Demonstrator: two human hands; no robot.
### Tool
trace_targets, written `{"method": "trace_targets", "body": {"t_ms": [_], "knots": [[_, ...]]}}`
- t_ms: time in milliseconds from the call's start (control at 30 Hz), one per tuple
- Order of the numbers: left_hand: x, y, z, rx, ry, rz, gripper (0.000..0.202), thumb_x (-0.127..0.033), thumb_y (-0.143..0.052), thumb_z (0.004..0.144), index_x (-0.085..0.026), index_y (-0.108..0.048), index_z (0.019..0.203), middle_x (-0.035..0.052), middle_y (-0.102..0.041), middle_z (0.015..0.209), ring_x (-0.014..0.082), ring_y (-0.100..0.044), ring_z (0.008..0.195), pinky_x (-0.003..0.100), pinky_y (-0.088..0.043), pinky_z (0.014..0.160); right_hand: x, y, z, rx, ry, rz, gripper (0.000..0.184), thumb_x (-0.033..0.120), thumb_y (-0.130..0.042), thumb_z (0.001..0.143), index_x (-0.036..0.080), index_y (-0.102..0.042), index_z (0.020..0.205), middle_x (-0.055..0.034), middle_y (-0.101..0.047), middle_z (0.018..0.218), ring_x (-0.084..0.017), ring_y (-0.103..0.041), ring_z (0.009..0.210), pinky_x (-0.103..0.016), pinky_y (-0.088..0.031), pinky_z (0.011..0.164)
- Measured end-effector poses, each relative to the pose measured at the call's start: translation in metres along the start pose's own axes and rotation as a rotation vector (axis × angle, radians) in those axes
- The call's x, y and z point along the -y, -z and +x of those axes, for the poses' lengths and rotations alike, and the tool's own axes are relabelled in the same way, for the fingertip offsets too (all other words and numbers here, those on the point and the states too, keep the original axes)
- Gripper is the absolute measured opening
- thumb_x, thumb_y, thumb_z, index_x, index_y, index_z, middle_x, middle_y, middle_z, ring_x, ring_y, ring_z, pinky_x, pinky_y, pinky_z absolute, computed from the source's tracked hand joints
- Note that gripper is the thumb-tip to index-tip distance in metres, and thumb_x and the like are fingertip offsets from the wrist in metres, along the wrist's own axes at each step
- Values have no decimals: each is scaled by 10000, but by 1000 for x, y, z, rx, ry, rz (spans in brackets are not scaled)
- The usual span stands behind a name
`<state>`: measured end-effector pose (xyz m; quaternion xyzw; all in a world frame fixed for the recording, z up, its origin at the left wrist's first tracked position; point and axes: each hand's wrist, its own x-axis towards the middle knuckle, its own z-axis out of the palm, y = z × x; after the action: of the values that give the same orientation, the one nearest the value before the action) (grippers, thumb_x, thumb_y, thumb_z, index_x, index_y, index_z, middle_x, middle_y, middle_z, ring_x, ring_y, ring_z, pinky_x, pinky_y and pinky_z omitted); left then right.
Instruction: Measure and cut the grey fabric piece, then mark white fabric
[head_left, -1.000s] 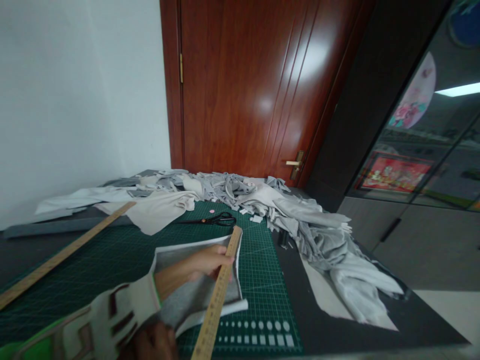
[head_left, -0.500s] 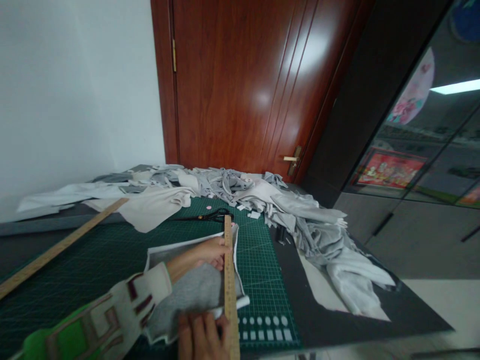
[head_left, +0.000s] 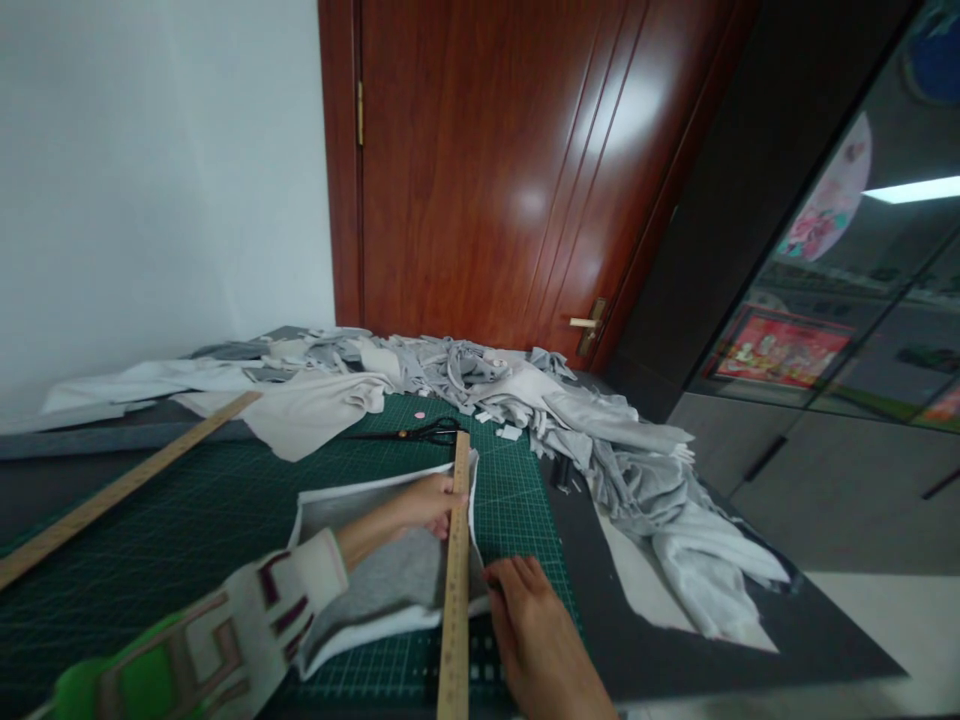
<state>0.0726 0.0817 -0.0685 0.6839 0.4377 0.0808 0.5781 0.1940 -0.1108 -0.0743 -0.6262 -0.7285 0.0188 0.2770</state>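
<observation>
Lying in the lower middle of the frame, the gray cloth (head_left: pixel 397 575) looks soft and light, likely to crease, so its edges seem best to hold. The wooden ruler (head_left: pixel 454 600) across its right side looks stiff and light, easily gripped by its long edges. The left hand (head_left: pixel 433 505) is closed on the ruler's upper part, thumb on top. The right hand (head_left: pixel 536 625), half curled, touches the cloth's right edge; whether it pinches, I cannot tell.
</observation>
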Motion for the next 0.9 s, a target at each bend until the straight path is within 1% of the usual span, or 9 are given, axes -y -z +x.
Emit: {"method": "trace_targets", "body": {"t_ms": [100, 200, 267, 367, 500, 567, 700, 833, 900], "knots": [[0, -4, -1, -49, -16, 11, 236, -366, -558, 958, -146, -610, 1023, 2, -642, 863, 119, -613, 650, 273, -533, 589, -23, -13, -8, 54, 31, -60, 277, 53, -381, 908, 218, -569, 1028, -69, -654, 989, -250, -631, 946, -416, -516, 857], [0, -7, 0, -83, -19, 15, 224, -354, -561, 958, -147, -606, 1029, 1, -641, 857, 113, -608, 635, 267, -531, 579, -31, -23, -13, 43, 58, -83, 180, 126, -442, 932, 248, -568, 968, -38, -648, 953, -235, -635, 900, -395, -504, 861], [0, -8, 1, -101, -17, 18, 219, -349, -562, 958, -147, -606, 1029, 1, -641, 856, 111, -608, 633, 266, -532, 577, -32, -26, -14, 9, 44, -79, 147, 153, -467, 934, 250, -574, 915, -27, -645, 901, -226, -634, 862, -385, -491, 855], [-1, -10, 2, -128, -19, 26, 220, -350, -560, 959, -145, -607, 1024, 0, -641, 856, 114, -611, 640, 267, -533, 579, -29, -27, -12, 8, 23, -29, 192, 163, -474, 937, 249, -590, 811, -10, -634, 833, -196, -626, 815, -339, -475, 825], [-1, -11, 2, -134, -32, 39, 215, -349, -562, 958, -145, -610, 1006, -8, -636, 831, 107, -600, 614, 257, -525, 562, -23, -23, -8, 57, -73, 63, 223, 81, -524, 857, 223, -583, 695, 7, -607, 751, -164, -613, 772, -291, -460, 784], [0, -12, 3, -140, -41, 42, 212, -347, -565, 957, -144, -611, 999, -9, -635, 826, 105, -598, 611, 255, -523, 559, -22, -20, -5, 83, -105, 120, 214, 19, -543, 780, 222, -611, 777, -1, -612, 806, -168, -616, 813, -268, -469, 764], [1, -14, 4, -164, -52, 39, 214, -351, -573, 952, -143, -614, 974, -13, -633, 812, 106, -600, 612, 255, -523, 559, -24, -13, 0, 134, -68, 245, 420, -39, -524, 722, 245, -626, 1014, -21, -610, 960, -151, -629, 879, -232, -491, 779], [2, -15, 5, -182, -52, 15, 201, -336, -568, 956, -142, -614, 934, -29, -619, 760, 96, -582, 572, 243, -507, 537, -32, -10, -4, 170, 16, 286, 359, -1, -537, 765, 249, -666, 988, -25, -630, 960, -138, -648, 857, -221, -504, 776], [3, -15, 5, -180, -59, -10, 198, -332, -568, 956, -144, -611, 912, -36, -610, 733, 94, -572, 556, 241, -497, 532, -35, -11, -10, 152, 73, 283, 358, 0, -570, 741, 252, -689, 967, -23, -628, 944, -139, -645, 859, -212, -506, 760]]}}
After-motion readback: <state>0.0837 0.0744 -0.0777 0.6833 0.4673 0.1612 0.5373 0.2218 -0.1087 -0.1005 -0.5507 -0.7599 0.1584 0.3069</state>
